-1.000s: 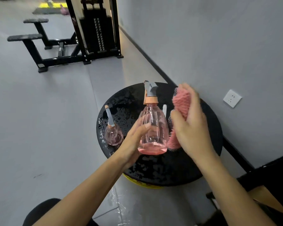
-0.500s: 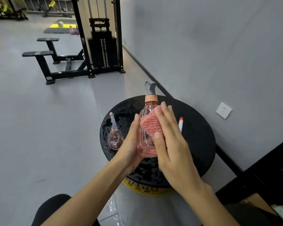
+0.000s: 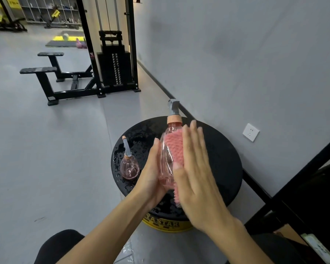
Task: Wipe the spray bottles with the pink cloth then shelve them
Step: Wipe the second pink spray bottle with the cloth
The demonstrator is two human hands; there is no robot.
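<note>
A tall clear pink spray bottle [image 3: 166, 159] with a grey nozzle and peach collar is held upright above the round black table [image 3: 223, 161]. My left hand [image 3: 151, 172] grips its left side and base. My right hand [image 3: 192, 172] lies flat against the bottle's right side, pressing the pink cloth [image 3: 174, 147] onto it; the cloth's lower end shows under my palm. A smaller round pink spray bottle [image 3: 129, 165] stands on the wet left part of the table, apart from my hands.
The table sits on a yellow-rimmed base [image 3: 166, 224] beside a grey wall with a white socket [image 3: 251, 132]. A black shelf frame [image 3: 301, 189] rises at the right. A weight machine [image 3: 112, 60] and benches [image 3: 46, 72] stand further back on the grey floor.
My right hand brought the cloth from beside the bottle onto its front and slid it up along the body. The bottle is lifted higher; the view tilted up.
</note>
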